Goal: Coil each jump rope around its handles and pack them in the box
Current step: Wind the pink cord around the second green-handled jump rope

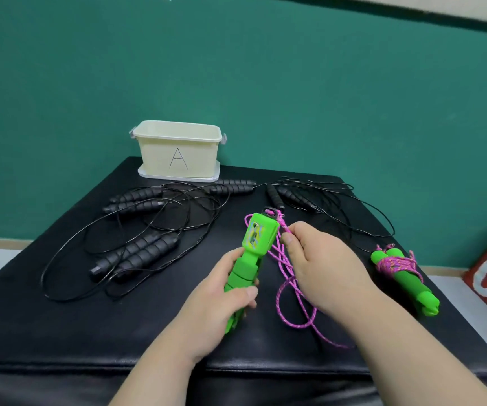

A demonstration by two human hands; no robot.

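two hands work nearest you: your left hand (221, 295) grips the green plastic jump rope handles (261, 235), your right hand (321, 268) pinches their loose pink braided cord (283, 291). to the right lies a green-handled rope wound in pink cord (397, 268); farther back, black foam-handled ropes (139, 253) sprawl before the cream plastic box (177, 153).

Plain indoor room: teal painted wall (295, 83) behind a black padded table (60, 332).

left grip (227, 288), right grip (321, 265) bare; forearms (160, 356) bare; thumbnails (252, 292) short.
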